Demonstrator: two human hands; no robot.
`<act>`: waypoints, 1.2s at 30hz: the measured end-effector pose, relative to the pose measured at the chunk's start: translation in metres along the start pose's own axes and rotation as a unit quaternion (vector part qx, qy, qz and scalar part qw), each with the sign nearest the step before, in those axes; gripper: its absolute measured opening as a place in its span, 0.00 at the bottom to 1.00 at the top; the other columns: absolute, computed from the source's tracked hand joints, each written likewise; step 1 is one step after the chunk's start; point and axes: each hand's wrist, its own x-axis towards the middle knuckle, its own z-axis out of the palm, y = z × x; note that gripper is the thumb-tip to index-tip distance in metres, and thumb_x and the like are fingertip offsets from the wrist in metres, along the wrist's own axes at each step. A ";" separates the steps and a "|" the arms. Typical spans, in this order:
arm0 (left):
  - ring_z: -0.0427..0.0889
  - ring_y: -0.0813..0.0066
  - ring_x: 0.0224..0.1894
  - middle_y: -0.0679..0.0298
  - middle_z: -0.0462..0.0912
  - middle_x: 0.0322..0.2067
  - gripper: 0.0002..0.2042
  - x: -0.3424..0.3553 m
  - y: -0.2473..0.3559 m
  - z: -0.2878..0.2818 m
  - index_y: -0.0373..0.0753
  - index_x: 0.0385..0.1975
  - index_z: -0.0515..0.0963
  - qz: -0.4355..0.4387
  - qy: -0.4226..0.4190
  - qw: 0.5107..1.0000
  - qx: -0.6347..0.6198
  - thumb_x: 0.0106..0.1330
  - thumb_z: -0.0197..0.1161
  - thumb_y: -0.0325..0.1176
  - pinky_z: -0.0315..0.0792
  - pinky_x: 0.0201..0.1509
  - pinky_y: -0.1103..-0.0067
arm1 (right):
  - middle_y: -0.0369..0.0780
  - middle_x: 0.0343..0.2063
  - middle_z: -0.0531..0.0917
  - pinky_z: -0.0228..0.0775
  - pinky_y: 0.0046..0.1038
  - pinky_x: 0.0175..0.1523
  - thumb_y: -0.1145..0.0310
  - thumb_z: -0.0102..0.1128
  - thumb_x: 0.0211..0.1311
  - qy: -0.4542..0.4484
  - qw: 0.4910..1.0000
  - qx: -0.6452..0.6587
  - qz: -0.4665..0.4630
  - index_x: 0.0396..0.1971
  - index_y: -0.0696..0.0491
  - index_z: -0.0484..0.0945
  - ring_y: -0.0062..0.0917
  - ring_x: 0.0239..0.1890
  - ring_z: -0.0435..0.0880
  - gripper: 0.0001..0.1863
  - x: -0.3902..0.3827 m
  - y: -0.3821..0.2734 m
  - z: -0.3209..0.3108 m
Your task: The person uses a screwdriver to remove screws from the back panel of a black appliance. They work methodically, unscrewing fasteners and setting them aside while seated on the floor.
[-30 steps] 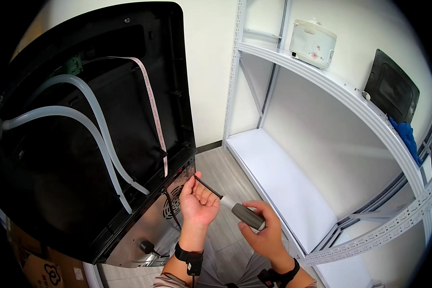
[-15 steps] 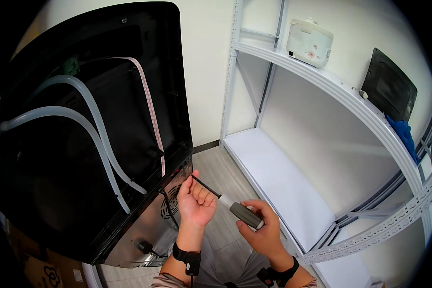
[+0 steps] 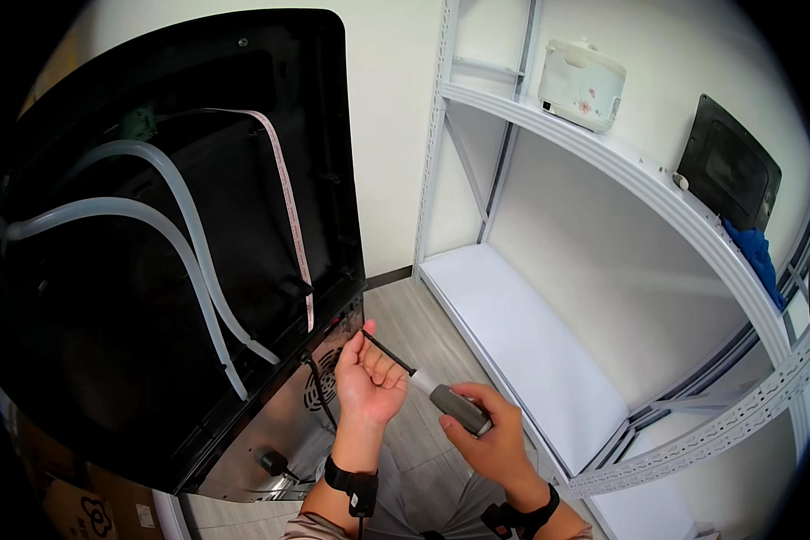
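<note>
My right hand [image 3: 495, 432] grips a screwdriver [image 3: 459, 409] by its thick grey handle; it has a whitish collar and a long dark shaft pointing up and left. My left hand [image 3: 369, 382] is palm up with its fingers curled. Its thumb and forefinger pinch at the shaft's tip; whether a small part sits there too is too small to tell. Just left of that hand stands a metal panel [image 3: 270, 432] with a round vent and a black cable. Above the panel rises a large black cover [image 3: 153, 297], its inner side toward me.
Two translucent hoses [image 3: 184, 211] and a flat striped ribbon cable [image 3: 283, 198] run across the cover. At the right stands a white metal shelf [image 3: 522, 351], carrying a rice cooker [image 3: 583, 85], a black panel [image 3: 731, 162] and a blue cloth [image 3: 756, 256]. Cardboard boxes [image 3: 81, 513] are at lower left.
The view has shifted very slightly, so the cover appears a little lower and to the right. Both hands keep nearly the same pose on the screwdriver.
</note>
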 end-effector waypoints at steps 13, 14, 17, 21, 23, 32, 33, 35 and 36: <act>0.51 0.84 0.12 0.78 0.52 0.11 0.09 0.000 0.000 -0.001 0.47 0.39 0.79 0.005 0.007 1.000 0.011 0.72 0.52 0.40 0.48 0.17 0.83 | 0.44 0.43 0.84 0.75 0.26 0.48 0.75 0.69 0.54 -0.023 0.993 0.090 0.066 0.50 0.58 0.77 0.26 0.45 0.83 0.21 -0.002 0.003 0.003; 0.51 0.84 0.12 0.78 0.53 0.11 0.09 0.000 0.000 -0.002 0.47 0.39 0.79 0.011 0.006 1.000 0.015 0.72 0.52 0.40 0.48 0.17 0.83 | 0.43 0.42 0.84 0.75 0.24 0.41 0.76 0.67 0.56 -0.030 0.989 0.114 0.095 0.51 0.59 0.75 0.24 0.39 0.83 0.21 -0.003 -0.003 0.002; 0.51 0.84 0.12 0.78 0.53 0.11 0.09 0.002 0.000 -0.007 0.48 0.38 0.79 0.014 -0.020 0.999 0.022 0.71 0.52 0.41 0.48 0.16 0.83 | 0.42 0.40 0.83 0.74 0.21 0.29 0.78 0.63 0.59 -0.045 0.974 0.160 0.155 0.53 0.61 0.71 0.19 0.28 0.83 0.22 -0.003 -0.011 -0.003; 0.52 0.84 0.12 0.78 0.53 0.11 0.09 0.002 -0.004 -0.004 0.48 0.37 0.79 0.010 -0.021 0.999 0.025 0.71 0.52 0.41 0.49 0.16 0.83 | 0.40 0.39 0.83 0.74 0.21 0.41 0.77 0.65 0.56 0.002 0.994 0.092 0.065 0.51 0.60 0.72 0.20 0.36 0.82 0.22 -0.003 0.001 0.001; 0.51 0.84 0.12 0.78 0.52 0.11 0.10 0.002 -0.004 -0.005 0.48 0.38 0.78 0.011 -0.024 0.999 0.024 0.72 0.51 0.42 0.50 0.16 0.83 | 0.40 0.39 0.83 0.73 0.22 0.45 0.76 0.66 0.55 0.022 0.999 0.046 0.011 0.49 0.60 0.74 0.21 0.39 0.82 0.20 -0.002 0.003 0.004; 0.51 0.85 0.13 0.78 0.51 0.11 0.10 0.000 -0.003 -0.004 0.48 0.41 0.77 0.021 -0.016 0.999 0.037 0.72 0.50 0.42 0.50 0.18 0.84 | 0.42 0.41 0.81 0.72 0.25 0.50 0.77 0.69 0.52 0.021 0.998 0.064 0.004 0.44 0.58 0.77 0.25 0.43 0.81 0.18 0.001 0.010 0.001; 0.51 0.85 0.13 0.78 0.51 0.11 0.10 0.000 -0.003 -0.005 0.48 0.41 0.77 0.018 -0.013 0.999 0.035 0.72 0.50 0.42 0.50 0.18 0.85 | 0.42 0.42 0.81 0.72 0.26 0.50 0.78 0.69 0.51 0.025 0.998 0.048 -0.009 0.43 0.58 0.77 0.26 0.43 0.81 0.18 0.002 0.015 0.001; 0.51 0.85 0.13 0.78 0.51 0.11 0.09 0.000 -0.003 -0.004 0.48 0.41 0.77 0.017 -0.012 0.999 0.032 0.72 0.50 0.41 0.51 0.18 0.85 | 0.43 0.43 0.82 0.72 0.26 0.51 0.78 0.70 0.51 0.037 0.998 0.031 -0.030 0.43 0.58 0.78 0.27 0.44 0.82 0.17 0.003 0.017 0.002; 0.51 0.85 0.13 0.78 0.51 0.11 0.09 0.000 -0.003 -0.005 0.48 0.41 0.77 0.015 -0.011 0.999 0.030 0.72 0.50 0.41 0.51 0.18 0.85 | 0.43 0.44 0.82 0.73 0.27 0.51 0.79 0.70 0.50 0.044 0.998 0.030 -0.035 0.42 0.58 0.78 0.28 0.45 0.82 0.17 0.003 0.017 0.003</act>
